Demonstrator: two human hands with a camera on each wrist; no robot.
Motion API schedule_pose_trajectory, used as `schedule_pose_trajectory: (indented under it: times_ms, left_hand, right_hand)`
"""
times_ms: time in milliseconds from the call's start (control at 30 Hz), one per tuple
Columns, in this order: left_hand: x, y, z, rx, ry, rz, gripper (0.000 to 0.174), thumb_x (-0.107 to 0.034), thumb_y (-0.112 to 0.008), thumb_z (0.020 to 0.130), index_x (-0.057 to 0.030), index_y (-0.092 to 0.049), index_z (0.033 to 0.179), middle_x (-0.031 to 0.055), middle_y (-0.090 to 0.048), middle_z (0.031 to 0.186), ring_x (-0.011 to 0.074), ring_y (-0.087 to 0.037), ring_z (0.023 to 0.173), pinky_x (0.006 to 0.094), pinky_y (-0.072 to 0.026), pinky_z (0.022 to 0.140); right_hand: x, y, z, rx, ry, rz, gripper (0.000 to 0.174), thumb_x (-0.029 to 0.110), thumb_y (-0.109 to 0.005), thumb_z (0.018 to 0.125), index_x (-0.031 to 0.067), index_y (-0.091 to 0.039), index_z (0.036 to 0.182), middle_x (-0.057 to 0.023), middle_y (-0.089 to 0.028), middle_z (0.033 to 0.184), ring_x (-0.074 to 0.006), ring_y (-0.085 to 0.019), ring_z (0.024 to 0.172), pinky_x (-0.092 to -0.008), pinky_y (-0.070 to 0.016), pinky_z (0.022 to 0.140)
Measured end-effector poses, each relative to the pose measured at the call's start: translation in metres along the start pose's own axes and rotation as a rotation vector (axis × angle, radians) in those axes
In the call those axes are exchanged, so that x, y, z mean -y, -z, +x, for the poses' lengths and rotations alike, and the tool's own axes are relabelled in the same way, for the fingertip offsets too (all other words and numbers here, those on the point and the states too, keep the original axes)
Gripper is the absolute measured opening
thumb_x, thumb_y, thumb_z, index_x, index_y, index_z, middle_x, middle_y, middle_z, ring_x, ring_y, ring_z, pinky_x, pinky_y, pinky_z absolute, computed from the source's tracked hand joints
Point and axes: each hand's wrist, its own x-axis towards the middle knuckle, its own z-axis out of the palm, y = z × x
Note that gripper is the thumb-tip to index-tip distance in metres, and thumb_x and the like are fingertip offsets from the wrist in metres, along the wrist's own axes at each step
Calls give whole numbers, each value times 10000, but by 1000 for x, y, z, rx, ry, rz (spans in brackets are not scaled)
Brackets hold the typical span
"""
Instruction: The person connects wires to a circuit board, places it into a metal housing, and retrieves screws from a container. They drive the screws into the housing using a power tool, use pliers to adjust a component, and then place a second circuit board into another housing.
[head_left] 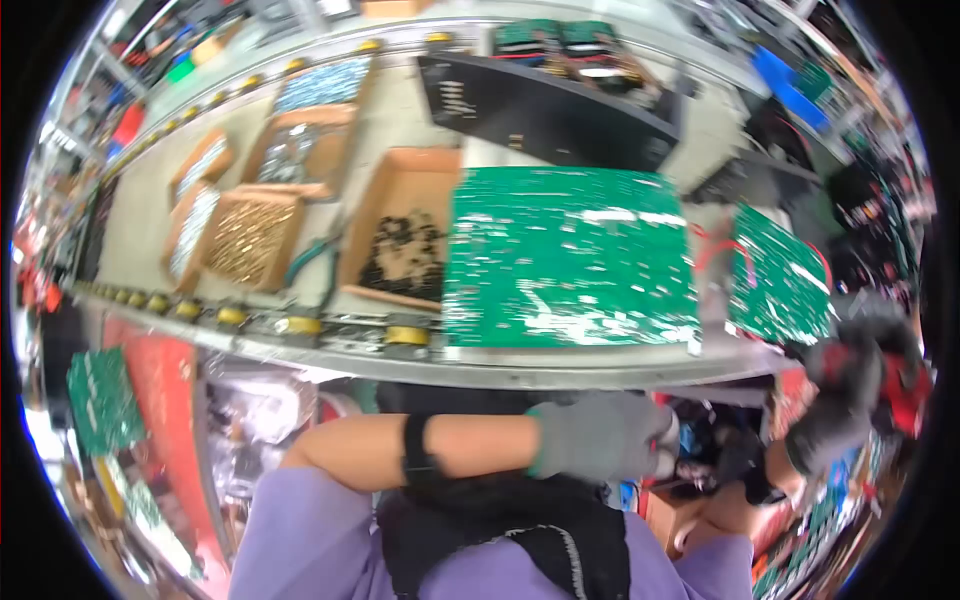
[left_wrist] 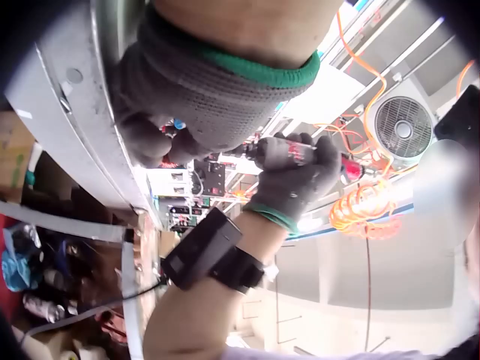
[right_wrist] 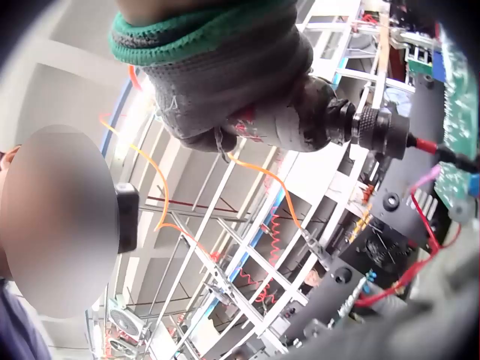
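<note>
In the head view my left hand (head_left: 600,438), in a grey glove with a green cuff, is held in front of my body, below the bench edge. Its fingers are bent, and small red and blue bits show beside them in the left wrist view; I cannot tell whether it holds them. My right hand (head_left: 832,425), gloved alike, grips a grey and red power screwdriver (right_wrist: 296,120) at the right. The tool's dark chuck (right_wrist: 382,131) and red-banded bit point away from the hand. Nearby on the bench lie a large green circuit board (head_left: 570,260) and a smaller green board (head_left: 780,280).
Cardboard trays hold brass-coloured parts (head_left: 250,240), small black parts (head_left: 405,250) and silver pieces (head_left: 290,150). Teal-handled pliers (head_left: 308,262) lie between trays. A long black panel (head_left: 550,110) stands behind the large board. Red wires (head_left: 720,245) run beside the smaller board.
</note>
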Motion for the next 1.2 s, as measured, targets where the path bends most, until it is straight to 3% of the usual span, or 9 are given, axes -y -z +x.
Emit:
schedule_pose_trajectory:
  times_ms: [100,133,200,333,433,700,833,933,1200]
  left_hand:
    - [2,62,-95,-378,-45,-89,277,-331,-634,894,-78,-687,990,94,-687,898,250,-666,868,367,-513,792]
    - [33,85,-112,-567,-129,256,259,-306,-629,909,-62,-682,980,68,-677,837,191,-662,780,312,-517,717]
    - [52,129,-138,-823,347,0,262,-268,-628,900,-17,-654,971,38,-621,768,88,-599,699,251,-476,638]
    - [118,154,-117,-380,810,667,293,-179,-604,844,-31,-644,1093,192,-673,1080,323,-662,987,431,-519,817]
    - [132,143,-104,-303,849,698,293,-119,-591,816,-27,-664,1084,197,-681,1050,339,-661,1004,427,-527,828]
    - [129,147,-116,-355,763,732,271,-166,-658,773,-67,-652,1026,163,-690,914,325,-672,883,422,-521,765]
    - [118,154,-137,-729,532,380,150,-148,-623,783,-26,-588,861,112,-631,731,220,-636,641,330,-507,596]
    - [110,152,-148,-937,134,-578,83,-103,-610,826,-43,-553,812,4,-527,664,78,-547,575,184,-406,461]
    - [132,158,-143,-861,115,-766,97,-122,-623,844,-45,-567,856,37,-570,736,119,-591,670,221,-484,546]
  right_hand:
    - [50,-31,2,382,-112,307,312,209,-600,827,-26,-427,936,-94,-368,847,-190,-382,814,-266,-378,590]
    - [52,-44,-3,336,-41,311,309,213,-589,820,-22,-420,930,-92,-354,840,-193,-373,812,-266,-362,610]
    - [69,-75,-20,131,-66,322,287,206,-548,815,-18,-403,923,-91,-329,820,-202,-358,806,-266,-320,660]
    - [78,-98,-22,549,-97,554,349,189,-586,814,-52,-401,987,-97,-318,786,-211,-364,787,-284,-402,683]
    - [77,-121,-37,569,-54,652,355,148,-572,825,0,-441,1119,-47,-338,789,-173,-324,721,-328,-342,680]
    - [99,-169,-58,573,183,724,394,186,-594,823,25,-462,1158,-61,-392,791,-177,-372,703,-343,-345,685]
    - [106,-183,-66,637,187,836,395,190,-599,819,28,-459,1152,-60,-384,802,-183,-375,729,-340,-354,698]
    - [116,-190,-76,599,-163,865,396,207,-636,811,2,-441,1086,-64,-384,840,-183,-382,805,-326,-372,769]
    - [124,-213,-82,692,3,988,366,195,-653,850,72,-470,1142,-49,-410,865,-173,-391,734,-353,-352,697]
